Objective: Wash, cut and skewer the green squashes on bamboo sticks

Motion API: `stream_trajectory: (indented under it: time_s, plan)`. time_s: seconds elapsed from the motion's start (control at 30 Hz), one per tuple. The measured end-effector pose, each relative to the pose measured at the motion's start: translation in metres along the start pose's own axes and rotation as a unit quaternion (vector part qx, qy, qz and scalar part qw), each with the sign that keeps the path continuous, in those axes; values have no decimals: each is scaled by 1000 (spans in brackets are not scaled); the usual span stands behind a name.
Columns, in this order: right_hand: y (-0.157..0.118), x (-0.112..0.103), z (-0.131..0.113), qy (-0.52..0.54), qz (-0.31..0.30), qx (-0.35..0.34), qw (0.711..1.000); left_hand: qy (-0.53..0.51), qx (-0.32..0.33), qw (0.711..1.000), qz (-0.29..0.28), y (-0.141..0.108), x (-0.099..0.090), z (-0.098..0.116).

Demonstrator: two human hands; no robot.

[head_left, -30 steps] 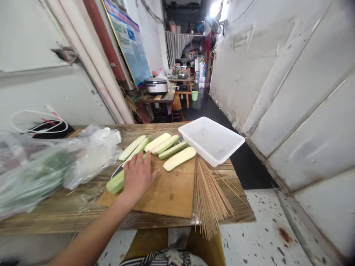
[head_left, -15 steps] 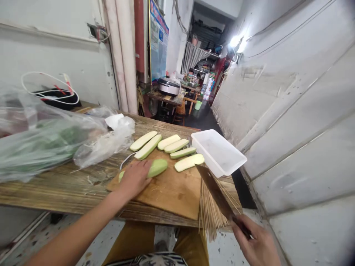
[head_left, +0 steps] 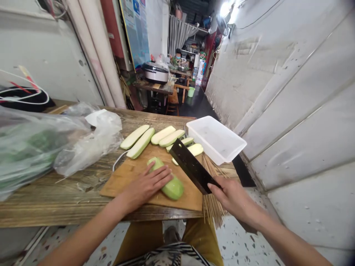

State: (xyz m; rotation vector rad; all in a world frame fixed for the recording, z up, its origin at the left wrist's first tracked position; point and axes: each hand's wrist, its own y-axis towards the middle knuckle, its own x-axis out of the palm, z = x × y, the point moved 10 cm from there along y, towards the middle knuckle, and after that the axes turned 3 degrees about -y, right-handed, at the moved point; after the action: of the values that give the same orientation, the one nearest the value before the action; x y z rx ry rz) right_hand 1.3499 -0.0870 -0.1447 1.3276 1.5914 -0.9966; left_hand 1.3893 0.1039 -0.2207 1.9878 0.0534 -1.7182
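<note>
On the wooden cutting board (head_left: 124,181), a peeled pale green zucchini (head_left: 174,189) lies at a slant. My left hand (head_left: 149,184) grips it from above, fingers laid across its middle. A dark-bladed cleaver (head_left: 191,166) is held by its handle in my right hand (head_left: 231,194). Its blade hovers to the right of the zucchini, apart from it, and partly hides the slices behind. Several long zucchini slices (head_left: 141,143) lie along the board's far edge, pale cut faces up.
A white plastic tub (head_left: 217,138) stands beyond the board at the right. Thin wooden skewers (head_left: 213,207) stick out past the table's front edge. Plastic bags (head_left: 94,142) cover the left of the wooden table (head_left: 69,207). A wall (head_left: 299,147) runs along the right.
The zucchini has been turned and shifted toward the board's front right, my left hand still on it. My right hand has brought the cleaver up and left over the board. The view has shifted.
</note>
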Motion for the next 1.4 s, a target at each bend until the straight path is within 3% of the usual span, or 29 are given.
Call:
stream_trajectory:
  time_s: [0.13,0.3,0.43,0.8,1.0,1.23,1.4]
  plan:
    - [22,1,-21,-18,-27,-24,999,-17,-78,997,11,-11,-6,6]
    - [41,6,-50,-21,-58,-41,997,-47,-213,969,113,-28,-11,15]
    - [46,11,-67,-34,-85,-39,995,-53,-271,943,186,-35,-8,16]
    - [51,24,-87,-45,-137,-22,989,-60,-258,931,250,-44,-11,11]
    - [55,22,-92,-55,-120,-44,990,-70,-255,930,257,-47,-10,9]
    - [56,22,-93,-46,-165,-1,985,-63,-246,931,261,-48,-10,8]
    - [59,22,-95,-46,-157,-16,986,-55,-248,931,260,-49,-10,7]
